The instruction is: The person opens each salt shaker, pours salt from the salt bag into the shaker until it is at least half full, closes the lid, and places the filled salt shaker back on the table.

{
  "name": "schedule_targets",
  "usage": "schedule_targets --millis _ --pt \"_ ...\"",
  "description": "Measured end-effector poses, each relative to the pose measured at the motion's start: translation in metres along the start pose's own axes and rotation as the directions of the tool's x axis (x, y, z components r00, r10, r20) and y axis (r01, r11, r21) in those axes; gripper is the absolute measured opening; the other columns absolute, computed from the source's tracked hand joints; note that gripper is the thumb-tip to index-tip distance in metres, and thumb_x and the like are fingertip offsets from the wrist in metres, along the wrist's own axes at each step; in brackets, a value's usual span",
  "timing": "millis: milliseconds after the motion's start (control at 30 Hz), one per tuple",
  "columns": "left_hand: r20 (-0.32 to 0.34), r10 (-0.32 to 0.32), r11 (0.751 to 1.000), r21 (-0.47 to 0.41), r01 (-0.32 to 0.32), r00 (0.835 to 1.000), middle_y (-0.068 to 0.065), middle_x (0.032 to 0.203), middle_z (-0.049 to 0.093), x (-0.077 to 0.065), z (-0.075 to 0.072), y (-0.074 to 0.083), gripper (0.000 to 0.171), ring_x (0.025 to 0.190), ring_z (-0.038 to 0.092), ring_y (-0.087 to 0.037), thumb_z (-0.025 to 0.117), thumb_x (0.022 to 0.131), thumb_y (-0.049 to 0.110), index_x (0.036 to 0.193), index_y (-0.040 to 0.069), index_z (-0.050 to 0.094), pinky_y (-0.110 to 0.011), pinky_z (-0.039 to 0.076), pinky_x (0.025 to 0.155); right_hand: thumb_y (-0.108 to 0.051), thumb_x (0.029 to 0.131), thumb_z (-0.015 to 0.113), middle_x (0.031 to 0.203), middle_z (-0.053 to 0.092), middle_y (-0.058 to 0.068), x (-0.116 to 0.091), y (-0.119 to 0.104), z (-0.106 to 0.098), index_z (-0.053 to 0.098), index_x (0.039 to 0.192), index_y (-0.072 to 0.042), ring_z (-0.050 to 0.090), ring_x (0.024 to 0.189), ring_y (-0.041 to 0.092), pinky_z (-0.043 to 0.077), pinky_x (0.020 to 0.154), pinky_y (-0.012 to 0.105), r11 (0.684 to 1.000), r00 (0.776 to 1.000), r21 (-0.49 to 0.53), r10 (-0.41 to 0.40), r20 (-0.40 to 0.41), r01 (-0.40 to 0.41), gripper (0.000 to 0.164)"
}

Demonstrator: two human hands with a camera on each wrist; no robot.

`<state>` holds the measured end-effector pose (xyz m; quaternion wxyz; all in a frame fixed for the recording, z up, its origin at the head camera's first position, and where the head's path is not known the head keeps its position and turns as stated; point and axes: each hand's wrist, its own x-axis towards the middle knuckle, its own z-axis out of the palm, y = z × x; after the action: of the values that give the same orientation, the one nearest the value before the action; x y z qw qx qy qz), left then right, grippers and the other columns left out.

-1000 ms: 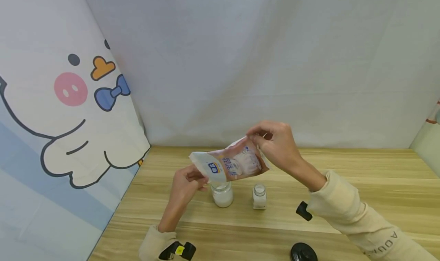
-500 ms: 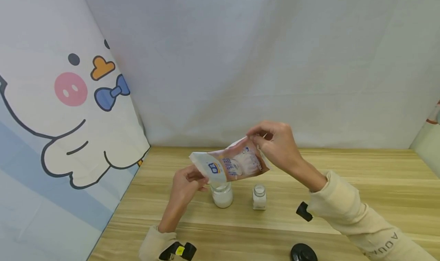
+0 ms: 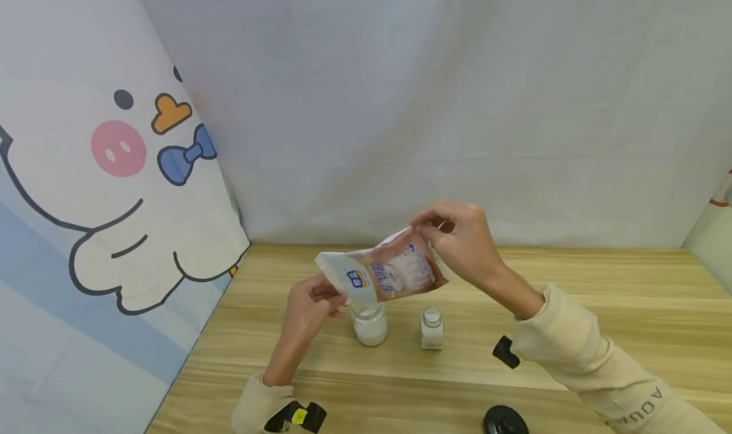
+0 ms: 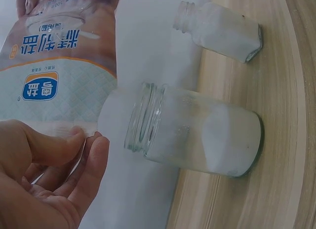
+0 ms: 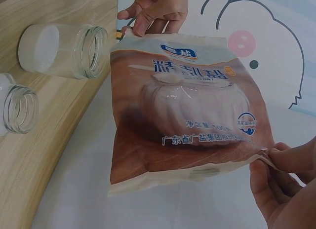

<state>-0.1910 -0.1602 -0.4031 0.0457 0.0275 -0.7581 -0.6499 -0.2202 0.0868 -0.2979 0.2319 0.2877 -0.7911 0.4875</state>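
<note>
A salt bag (image 3: 394,272), pale blue and brown with printed lettering, hangs tilted above the jars, its left end lower. My left hand (image 3: 309,307) pinches the bag's lower corner between thumb and fingers. At the upper right corner, my right hand (image 3: 466,240) pinches the bag's edge. Under the low end stands a wide glass jar (image 4: 207,130) with a threaded mouth, partly filled with white salt (image 4: 229,140). A pale whitish patch (image 4: 116,113) spans from the bag's edge to the jar's mouth in the left wrist view.
A smaller uncapped glass bottle (image 3: 431,329) with white contents stands to the jar's right. A round black lid (image 3: 504,419) lies at the table's front edge. Behind the wooden table (image 3: 600,281) hangs a white curtain (image 3: 457,103); a cartoon-printed cloth (image 3: 120,230) is at left.
</note>
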Motion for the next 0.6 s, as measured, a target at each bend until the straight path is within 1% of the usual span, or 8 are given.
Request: schedule_targets --millis 100,600 --pt "-0.002 0.003 1.000 -0.001 -0.003 1.000 -0.017 0.083 0.068 0.0003 -0.0002 -0.0004 0.017 0.072 0.066 -0.026 0.065 0.077 -0.013 0.093 -0.007 0.067 -0.047 0.059 0.064 0.008 0.081 0.063 0.078 0.069 0.004 -0.0001 -0.0004 0.0000 0.073 0.081 -0.003 0.059 0.065 0.014 0.051 0.055 0.025 1.000 1.000 -0.004 0.002 0.001 -0.002 0.015" --pt "0.000 0.011 1.000 -0.007 -0.011 1.000 -0.017 0.083 0.068 0.0006 0.0008 -0.0012 0.019 0.072 0.066 -0.026 0.065 0.077 -0.013 0.094 -0.007 0.067 -0.050 0.058 0.065 0.009 0.081 0.063 0.077 0.069 0.004 0.0006 0.0002 0.0007 0.073 0.081 -0.003 0.059 0.066 0.014 0.051 0.055 0.024 1.000 1.000 0.004 0.008 0.000 -0.008 0.016"
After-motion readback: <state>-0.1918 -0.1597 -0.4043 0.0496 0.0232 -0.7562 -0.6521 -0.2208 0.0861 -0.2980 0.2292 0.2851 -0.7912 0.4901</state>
